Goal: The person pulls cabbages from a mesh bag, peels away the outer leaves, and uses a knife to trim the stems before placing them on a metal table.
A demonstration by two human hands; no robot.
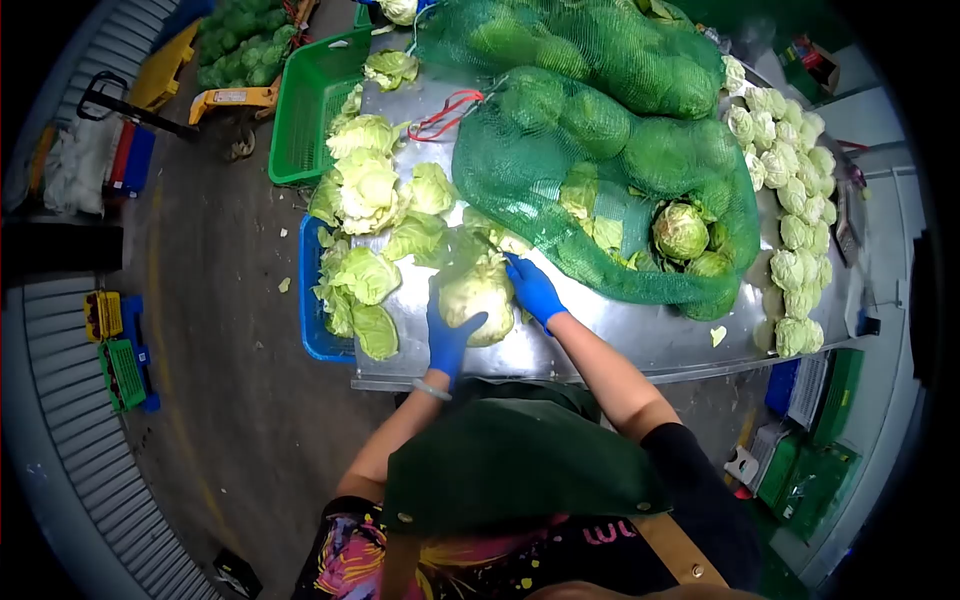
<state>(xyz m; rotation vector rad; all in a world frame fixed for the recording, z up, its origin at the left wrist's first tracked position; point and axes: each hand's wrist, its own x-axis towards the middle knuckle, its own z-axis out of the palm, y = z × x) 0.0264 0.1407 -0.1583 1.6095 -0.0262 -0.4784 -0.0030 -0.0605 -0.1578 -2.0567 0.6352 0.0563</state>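
Note:
A pale green cabbage [477,300] is on the metal table close to its front edge. My left hand [450,335], in a blue glove, grips its left side, thumb laid across the front. My right hand [535,288], also gloved in blue, is at the cabbage's upper right with curled fingers. A small dark shape shows at those fingertips, and I cannot tell what it is. Blurred green leaf overlaps the cabbage's top. Loose outer leaves [368,275] lie in a heap to the left of my left hand.
Green mesh sacks [590,125] of cabbages cover the table's middle and back; one whole cabbage [680,232] shows at the near sack's opening. Trimmed cabbages [795,235] line the right side. A blue crate [313,300] and a green crate [310,110] stand along the left edge.

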